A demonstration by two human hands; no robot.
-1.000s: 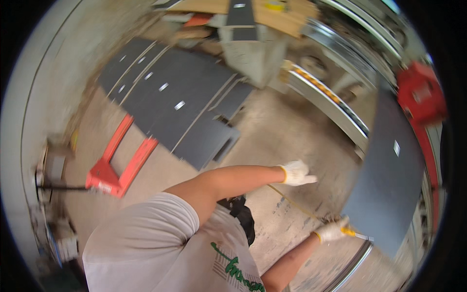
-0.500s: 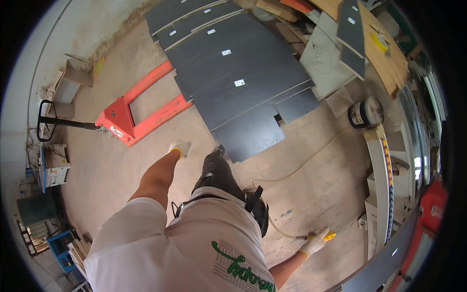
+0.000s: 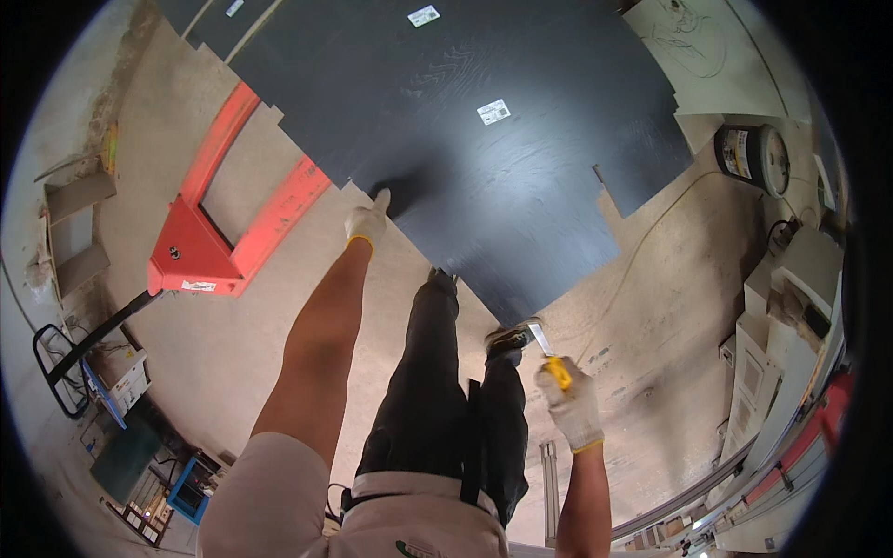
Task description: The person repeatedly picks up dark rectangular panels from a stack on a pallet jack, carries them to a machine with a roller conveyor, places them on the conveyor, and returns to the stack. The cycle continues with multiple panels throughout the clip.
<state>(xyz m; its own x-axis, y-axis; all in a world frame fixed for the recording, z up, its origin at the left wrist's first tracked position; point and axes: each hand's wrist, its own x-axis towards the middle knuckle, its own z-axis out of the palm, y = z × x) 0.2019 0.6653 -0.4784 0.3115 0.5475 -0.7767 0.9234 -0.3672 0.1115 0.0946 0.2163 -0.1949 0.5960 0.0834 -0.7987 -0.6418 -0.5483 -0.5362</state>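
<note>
My left hand (image 3: 368, 221), in a pale work glove, reaches to the near left edge of a stack of dark grey panels (image 3: 446, 139). It is open, a finger stretched out by the edge; whether it touches cannot be told. My gloved right hand (image 3: 574, 402) is closed round the yellow handle of what looks like a putty knife (image 3: 558, 372). Its flat metal blade points up toward the near corner of the stack, by my shoe. White labels (image 3: 494, 112) are stuck on the panels.
A red pallet truck (image 3: 200, 246) with a black handle stands on the left, its forks toward the stack. A black bucket (image 3: 749, 158) is at the far right. A thin hose or cable (image 3: 642, 256) runs across the floor. White cabinet parts (image 3: 758, 358) line the right side.
I have come closer to the panel stack. My left hand has moved up to its edge. My right hand has swung inward to the front, still holding the yellow-handled tool.
</note>
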